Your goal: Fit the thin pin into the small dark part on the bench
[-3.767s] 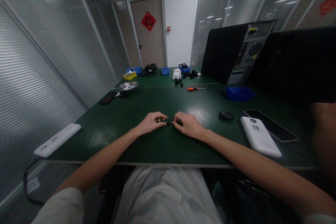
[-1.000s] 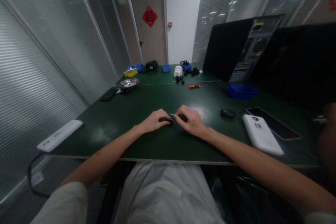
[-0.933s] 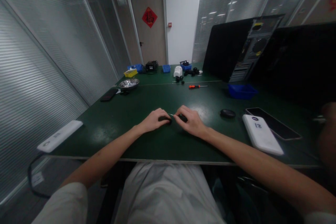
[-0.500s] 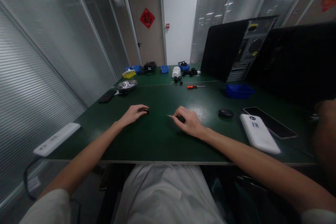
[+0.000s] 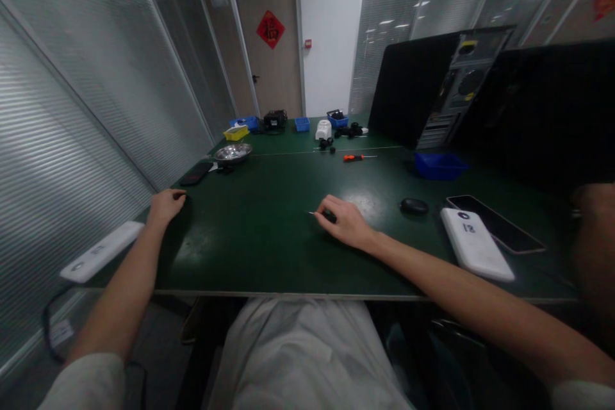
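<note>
My left hand [image 5: 166,207] is at the left edge of the green table, its fingers curled together; a dark spot shows by the fingertips, but what they hold, if anything, is hidden. Close by lie a black phone [image 5: 196,173] and a white power strip [image 5: 102,252]. Over the middle of the table, my right hand [image 5: 342,223] pinches a thin object with a pale, pointed tip [image 5: 311,213]; the rest of it is covered by my fingers. Beyond that hand lies an orange-handled screwdriver [image 5: 354,157].
A steel bowl [image 5: 233,152] stands back left. To the right are a black mouse [image 5: 414,206], a blue tray [image 5: 441,167], a white power bank [image 5: 475,243] over a dark phone [image 5: 504,227], and a computer case [image 5: 418,86]. Another person's blurred hand [image 5: 596,224] is at the right edge.
My left hand has swung from the middle of the table out to its left edge, beside the power strip. My right hand has stayed in place with its thin object.
</note>
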The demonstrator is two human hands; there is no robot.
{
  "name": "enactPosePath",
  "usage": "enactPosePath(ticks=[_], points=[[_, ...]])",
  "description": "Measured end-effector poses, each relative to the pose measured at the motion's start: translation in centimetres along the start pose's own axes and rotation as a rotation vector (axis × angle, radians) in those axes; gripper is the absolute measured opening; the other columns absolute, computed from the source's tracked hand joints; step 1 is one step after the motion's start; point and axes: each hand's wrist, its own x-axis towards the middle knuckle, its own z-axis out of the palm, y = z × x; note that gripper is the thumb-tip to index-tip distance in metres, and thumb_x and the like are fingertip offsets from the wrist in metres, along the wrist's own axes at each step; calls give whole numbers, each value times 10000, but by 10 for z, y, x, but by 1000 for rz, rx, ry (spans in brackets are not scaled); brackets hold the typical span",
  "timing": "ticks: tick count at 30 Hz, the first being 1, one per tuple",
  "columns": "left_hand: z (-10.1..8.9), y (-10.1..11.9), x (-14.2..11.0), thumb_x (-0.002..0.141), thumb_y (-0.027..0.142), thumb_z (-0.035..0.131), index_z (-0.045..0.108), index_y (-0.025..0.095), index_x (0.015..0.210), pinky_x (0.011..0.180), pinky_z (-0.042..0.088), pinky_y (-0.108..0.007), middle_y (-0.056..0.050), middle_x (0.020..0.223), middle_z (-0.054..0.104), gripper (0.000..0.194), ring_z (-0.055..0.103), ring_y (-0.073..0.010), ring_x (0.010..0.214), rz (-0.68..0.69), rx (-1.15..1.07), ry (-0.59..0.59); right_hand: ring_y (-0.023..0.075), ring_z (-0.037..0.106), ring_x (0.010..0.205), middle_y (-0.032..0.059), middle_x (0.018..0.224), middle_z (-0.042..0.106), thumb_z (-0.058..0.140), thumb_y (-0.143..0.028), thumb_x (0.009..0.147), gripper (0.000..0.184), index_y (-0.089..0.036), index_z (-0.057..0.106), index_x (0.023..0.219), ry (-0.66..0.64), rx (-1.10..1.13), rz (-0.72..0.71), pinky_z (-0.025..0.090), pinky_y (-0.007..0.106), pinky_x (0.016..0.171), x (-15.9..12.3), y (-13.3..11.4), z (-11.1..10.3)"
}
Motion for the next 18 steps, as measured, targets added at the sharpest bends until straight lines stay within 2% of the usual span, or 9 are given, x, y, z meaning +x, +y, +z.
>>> enactPosePath(ticks=[5, 13, 18], points=[[0, 0, -2, 901, 203, 677, 747, 82, 1160, 783, 407, -222, -21, 832, 714, 294, 595, -182, 820, 6, 25, 30, 146, 573, 757, 29, 935, 632, 562, -325, 995, 139, -210, 611, 933, 4, -7, 28, 412, 271, 679, 1, 4, 1], [3, -6, -5, 911, 197, 650, 757, 76, 1139, 828, 397, -240, -72, 989, 713, 280, 582, -200, 920, 7, 95, 86, 149, 573, 764, 35, 944, 633, 549, -336, 1003, 156, -208, 613, 942, -15, 8, 7, 418, 272, 679, 0, 0, -1], [4, -11, -3, 933, 241, 616, 760, 59, 1122, 853, 405, -276, -97, 941, 705, 299, 584, -214, 896, -23, 128, 80, 146, 578, 763, 32, 940, 632, 553, -335, 1003, 153, -206, 612, 944, -9, 5, 3, 417, 272, 679, 0, 0, -1]])
